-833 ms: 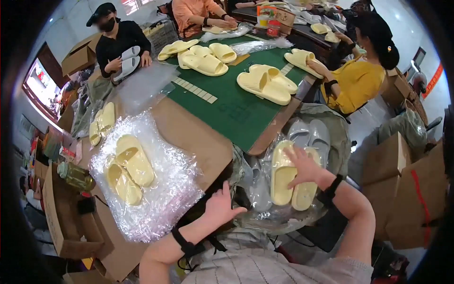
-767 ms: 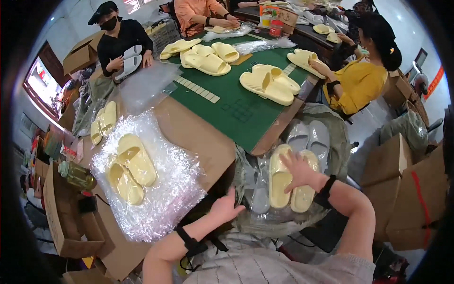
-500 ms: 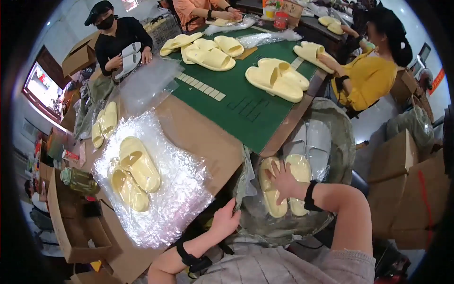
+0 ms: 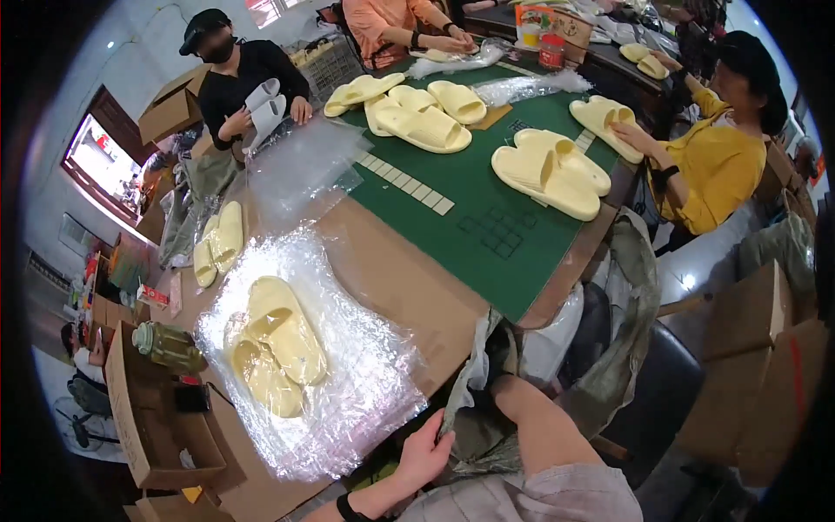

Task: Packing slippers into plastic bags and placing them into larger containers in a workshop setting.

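Note:
My left hand is closed on the rim of a grey-green woven sack beside the table's near edge. My right forearm reaches down into this sack, and the hand itself is hidden inside. Pale wrapped items show within the sack's mouth. To the left of my hands, a pair of pale yellow slippers in clear plastic lies on a shiny heap of clear plastic bags. Another yellow pair rests past that heap, near the table's left edge.
Several yellow slippers lie across the green mat. Co-workers in black, orange and yellow sit around the table. Cardboard boxes stand at right, an open carton and a jar at left.
My right hand has moved from the wrapped yellow slippers at the sack's top to deep inside it; those slippers no longer show. My left hand keeps hold of the rim. The view has shifted.

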Demonstrator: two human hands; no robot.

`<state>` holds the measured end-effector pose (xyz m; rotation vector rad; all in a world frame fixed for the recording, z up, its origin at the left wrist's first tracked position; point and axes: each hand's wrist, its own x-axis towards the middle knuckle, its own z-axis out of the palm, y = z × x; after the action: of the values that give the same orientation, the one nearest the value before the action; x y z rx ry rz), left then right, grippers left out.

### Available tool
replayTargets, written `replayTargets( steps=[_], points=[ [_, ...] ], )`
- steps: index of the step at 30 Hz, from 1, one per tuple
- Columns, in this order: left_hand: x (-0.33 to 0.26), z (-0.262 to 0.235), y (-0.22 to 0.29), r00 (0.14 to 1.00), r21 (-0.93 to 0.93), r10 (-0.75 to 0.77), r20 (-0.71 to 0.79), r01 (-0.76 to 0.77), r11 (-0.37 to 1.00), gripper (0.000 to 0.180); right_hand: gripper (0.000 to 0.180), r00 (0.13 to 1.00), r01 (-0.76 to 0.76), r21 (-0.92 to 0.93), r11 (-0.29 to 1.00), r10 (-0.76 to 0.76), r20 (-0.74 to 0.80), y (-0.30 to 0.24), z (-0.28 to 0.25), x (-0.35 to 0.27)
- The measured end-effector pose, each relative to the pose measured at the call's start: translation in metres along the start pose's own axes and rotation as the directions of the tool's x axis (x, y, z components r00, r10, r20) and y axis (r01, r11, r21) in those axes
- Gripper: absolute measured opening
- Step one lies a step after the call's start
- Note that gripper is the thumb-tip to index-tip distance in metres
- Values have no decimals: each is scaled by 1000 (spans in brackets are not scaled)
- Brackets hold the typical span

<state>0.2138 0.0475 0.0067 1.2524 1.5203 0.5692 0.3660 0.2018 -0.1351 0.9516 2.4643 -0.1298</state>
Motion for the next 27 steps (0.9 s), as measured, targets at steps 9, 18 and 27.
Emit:
replayTargets(
  steps=[9, 18, 27],
  points=[
    [14, -12, 27, 986, 74, 38, 165, -51, 996, 55, 55, 997, 80, 52, 995, -79, -8, 12, 15, -90],
    [20, -12, 31, 974, 124, -16, 227, -12, 992, 58, 135, 911, -408, 20, 913, 408, -61, 122, -22, -192],
    [1, 1, -2, 996, -73, 47, 69, -42, 996, 55, 104, 963, -184, -137, 973, 207, 175, 73, 146, -73]
  ],
)
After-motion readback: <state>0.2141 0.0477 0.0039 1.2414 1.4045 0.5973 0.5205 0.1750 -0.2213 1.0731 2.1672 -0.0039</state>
